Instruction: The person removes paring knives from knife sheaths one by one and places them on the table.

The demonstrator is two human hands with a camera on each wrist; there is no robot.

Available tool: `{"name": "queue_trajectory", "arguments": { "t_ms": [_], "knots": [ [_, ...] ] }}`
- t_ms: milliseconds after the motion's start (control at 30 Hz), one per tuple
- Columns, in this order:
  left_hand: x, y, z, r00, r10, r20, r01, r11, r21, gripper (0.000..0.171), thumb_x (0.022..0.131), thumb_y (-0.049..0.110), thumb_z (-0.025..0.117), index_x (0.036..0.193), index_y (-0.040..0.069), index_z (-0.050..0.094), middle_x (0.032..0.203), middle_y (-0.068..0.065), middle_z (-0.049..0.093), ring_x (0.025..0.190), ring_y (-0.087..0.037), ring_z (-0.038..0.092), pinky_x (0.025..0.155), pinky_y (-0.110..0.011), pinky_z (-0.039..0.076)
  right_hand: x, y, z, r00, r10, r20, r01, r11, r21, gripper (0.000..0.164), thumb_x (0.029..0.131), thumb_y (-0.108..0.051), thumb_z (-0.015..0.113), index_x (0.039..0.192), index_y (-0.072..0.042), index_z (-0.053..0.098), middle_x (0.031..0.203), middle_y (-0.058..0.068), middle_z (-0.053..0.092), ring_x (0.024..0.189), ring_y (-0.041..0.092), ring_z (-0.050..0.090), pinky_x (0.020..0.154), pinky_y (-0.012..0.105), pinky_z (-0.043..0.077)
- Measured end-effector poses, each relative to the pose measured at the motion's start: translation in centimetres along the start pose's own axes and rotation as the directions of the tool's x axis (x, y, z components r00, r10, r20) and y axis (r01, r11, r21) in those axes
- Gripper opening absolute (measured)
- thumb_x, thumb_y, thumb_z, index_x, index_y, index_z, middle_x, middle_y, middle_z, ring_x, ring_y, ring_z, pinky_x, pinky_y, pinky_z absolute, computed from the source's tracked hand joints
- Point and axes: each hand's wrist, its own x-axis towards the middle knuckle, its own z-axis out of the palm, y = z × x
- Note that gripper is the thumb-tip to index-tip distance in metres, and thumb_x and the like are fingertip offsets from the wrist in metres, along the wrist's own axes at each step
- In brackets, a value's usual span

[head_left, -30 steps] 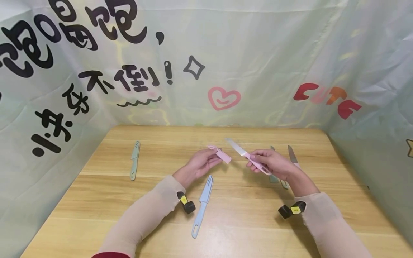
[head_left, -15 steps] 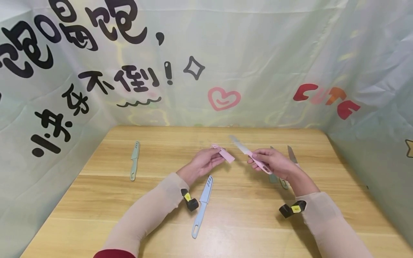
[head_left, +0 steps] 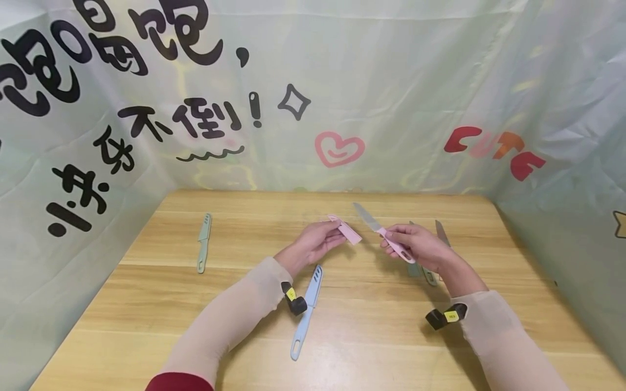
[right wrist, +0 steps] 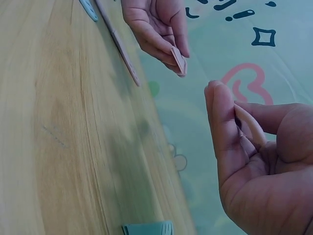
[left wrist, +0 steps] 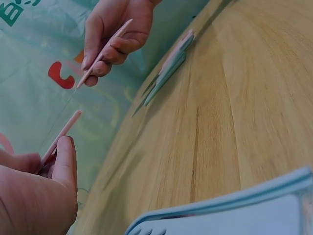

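Observation:
My left hand [head_left: 320,240] pinches a pink blade sheath [head_left: 350,233] over the middle of the table, its open end facing right. My right hand [head_left: 423,244] grips a paring knife by its pink handle [head_left: 400,251]. The bare knife blade [head_left: 368,218] points up and to the left, passing just beyond the sheath's right end. In the left wrist view a small gap shows between the sheath [left wrist: 62,133] and the pink handle [left wrist: 102,56]. In the right wrist view fingers hide most of that handle [right wrist: 250,126].
A sheathed light blue knife [head_left: 302,331] lies below my left wrist. On the left side lies a sheathed green knife [head_left: 203,244]. Under and behind my right hand are a green piece [head_left: 414,270] and another bare blade [head_left: 442,232], partly covered. Printed cloth [head_left: 391,108] walls the table's back.
My left hand has moved to the right with the sheath, following the knife. My right hand has shifted slightly right, and the blade tip has moved right and a little up.

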Motion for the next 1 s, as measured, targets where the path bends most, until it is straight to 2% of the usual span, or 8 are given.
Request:
{"name": "queue_trajectory", "arguments": {
  "t_ms": [300,433,700,1000],
  "knots": [
    [0.2,-0.3,0.8,1.0,0.014,0.001,-0.014,0.999,0.04,0.034,0.1,0.006,0.053,0.128,-0.013,0.05,0.111,-0.024,0.062,0.106,-0.033,0.064,0.092,-0.034,0.057,0.0,-0.2,-0.2,1.0,0.001,-0.012,-0.001,1.0,-0.008,0.047,0.106,-0.019,0.043,0.136,0.017,0.034,0.115,0.028,0.056,0.089,0.022,0.064,0.082,0.034,0.059],
    [0.3,-0.5,1.1,1.0,0.028,0.011,-0.028,0.997,0.069,0.034,0.1,0.006,0.052,0.128,-0.014,0.049,0.112,-0.026,0.062,0.107,-0.034,0.063,0.093,-0.035,0.056,0.0,-0.2,-0.3,1.0,0.007,-0.024,-0.007,1.0,0.002,0.047,0.106,-0.019,0.044,0.136,0.017,0.035,0.114,0.027,0.057,0.088,0.021,0.065,0.081,0.033,0.06],
    [0.8,-0.9,1.5,1.0,0.023,0.016,-0.024,0.997,0.077,0.038,0.1,0.006,0.052,0.131,-0.015,0.047,0.117,-0.028,0.059,0.113,-0.037,0.06,0.092,-0.034,0.057,-0.1,-0.2,-0.3,1.0,0.012,-0.014,-0.012,0.999,0.039,0.048,0.106,-0.019,0.044,0.137,0.016,0.032,0.112,0.023,0.06,0.083,0.017,0.065,0.067,0.026,0.057],
    [1.2,-1.0,1.8,1.0,0.018,0.017,-0.02,0.994,0.104,0.038,0.1,0.007,0.054,0.131,-0.015,0.048,0.114,-0.027,0.061,0.11,-0.035,0.062,0.09,-0.033,0.058,-0.1,0.1,-0.5,0.999,0.004,-0.04,-0.002,0.999,0.051,0.046,0.106,-0.018,0.046,0.134,0.016,0.035,0.11,0.021,0.064,0.082,0.016,0.066,0.071,0.029,0.06]
  ]
}}
